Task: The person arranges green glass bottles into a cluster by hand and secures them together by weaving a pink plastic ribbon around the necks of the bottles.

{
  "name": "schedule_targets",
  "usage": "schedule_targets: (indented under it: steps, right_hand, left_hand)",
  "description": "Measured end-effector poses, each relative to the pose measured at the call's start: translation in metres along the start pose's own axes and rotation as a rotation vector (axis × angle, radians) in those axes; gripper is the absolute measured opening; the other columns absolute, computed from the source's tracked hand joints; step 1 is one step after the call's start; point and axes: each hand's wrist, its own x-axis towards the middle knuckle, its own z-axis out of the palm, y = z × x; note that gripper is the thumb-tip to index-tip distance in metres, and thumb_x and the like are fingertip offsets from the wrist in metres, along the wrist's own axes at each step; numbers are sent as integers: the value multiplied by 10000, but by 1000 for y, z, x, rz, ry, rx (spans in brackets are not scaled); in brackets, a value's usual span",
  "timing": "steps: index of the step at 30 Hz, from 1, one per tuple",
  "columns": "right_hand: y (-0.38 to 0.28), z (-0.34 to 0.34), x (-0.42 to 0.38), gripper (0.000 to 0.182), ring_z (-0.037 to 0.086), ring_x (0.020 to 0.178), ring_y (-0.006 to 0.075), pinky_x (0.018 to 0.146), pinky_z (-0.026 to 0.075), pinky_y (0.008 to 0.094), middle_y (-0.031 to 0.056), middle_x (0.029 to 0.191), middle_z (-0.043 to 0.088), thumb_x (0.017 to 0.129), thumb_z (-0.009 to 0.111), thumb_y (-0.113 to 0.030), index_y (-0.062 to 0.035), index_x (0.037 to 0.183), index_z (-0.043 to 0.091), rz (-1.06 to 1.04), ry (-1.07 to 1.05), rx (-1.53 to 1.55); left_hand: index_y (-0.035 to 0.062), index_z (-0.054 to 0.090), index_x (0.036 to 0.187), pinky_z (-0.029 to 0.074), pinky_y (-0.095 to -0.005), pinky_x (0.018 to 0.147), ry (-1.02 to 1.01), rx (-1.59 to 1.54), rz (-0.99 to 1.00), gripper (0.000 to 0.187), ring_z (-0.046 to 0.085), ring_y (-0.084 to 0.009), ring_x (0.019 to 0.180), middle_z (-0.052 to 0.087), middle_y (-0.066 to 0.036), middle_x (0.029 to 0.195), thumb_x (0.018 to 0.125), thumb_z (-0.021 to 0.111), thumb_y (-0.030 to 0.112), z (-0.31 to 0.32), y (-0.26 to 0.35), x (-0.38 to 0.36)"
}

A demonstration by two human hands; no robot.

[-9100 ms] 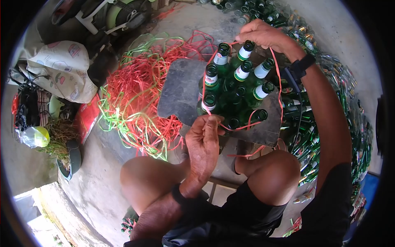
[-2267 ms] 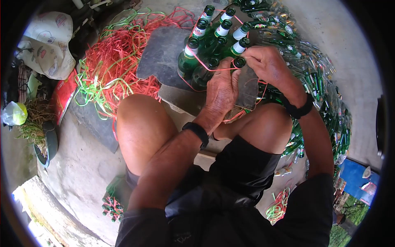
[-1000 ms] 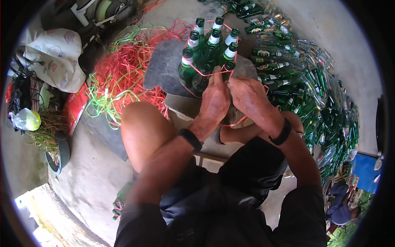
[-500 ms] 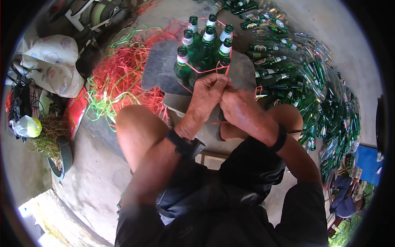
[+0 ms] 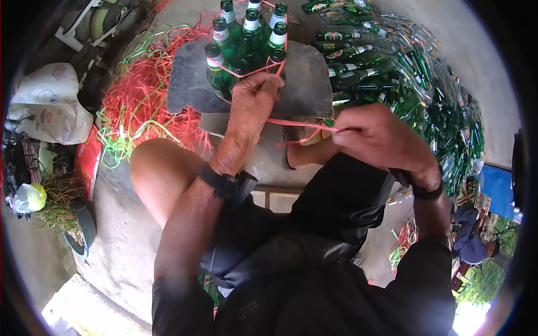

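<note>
Item: bundle of green glass bottles [image 5: 246,42], upright, necks together, top centre of the frame, standing on a dark flat slab [image 5: 302,84]. A red plastic strap [image 5: 297,123] runs round the necks and leads off toward centre right.

Left hand [image 5: 252,103]: upper centre, closed on the strap right against the near side of the bundle, fingers pinched at the crossing point.

Right hand [image 5: 386,137]: centre right, clenched round the free end of the strap, which runs taut between the two hands, well apart from the bottles.

Step in hand, as judged: cinching the tie, one hand pinning the wrap at the bundle, the other drawing the tail tight. The next move likely calls for keeping tension on the tail while a knot is formed at the pinned point, or the wrap may slacken round the necks.

Surroundings, left to right: patterned cloth bag [image 5: 47,106] at left edge; a loose heap of red and green straps [image 5: 140,106] upper left, just beside the slab; bare concrete floor [image 5: 112,235] lower left; the person's knees and dark shorts in the centre; a large pile of green bottles [image 5: 426,95] lying on their sides, upper right; another person, seated, at the lower right edge, partly visible.
</note>
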Motion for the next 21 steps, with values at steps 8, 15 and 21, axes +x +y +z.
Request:
schedule_targets:
  steps: [8, 15, 21]
  right_hand:
    - [-30, -29, -34, 233, 603, 668, 77, 583, 452, 246, 29, 731, 660, 950, 713, -194, 36, 919, 714, 89, 190, 726]
    - [-55, -18, -34, 362, 452, 463, 67, 443, 444, 236, 11, 620, 483, 970, 718, -296, 51, 944, 617, -156, 346, 1017]
    - [-40, -60, -52, 352, 470, 520, 79, 484, 440, 238, 24, 710, 513, 965, 713, -298, 3, 1090, 579, -460, 366, 862]
  left_hand:
    - [-17, 772, 928, 413, -259, 580, 32, -10, 94, 191, 519, -68, 633, 615, 15, 712, 965, 643, 120, 2, -10, 6]
    - [-19, 780, 975, 408, -236, 604, 37, 181, 152, 178, 501, -32, 691, 638, 42, 779, 994, 664, 114, -3, -14, 10]
    - [-45, 772, 963, 418, -245, 593, 60, 317, 281, 192, 504, -37, 675, 634, 44, 758, 990, 659, 108, -6, -22, 16]
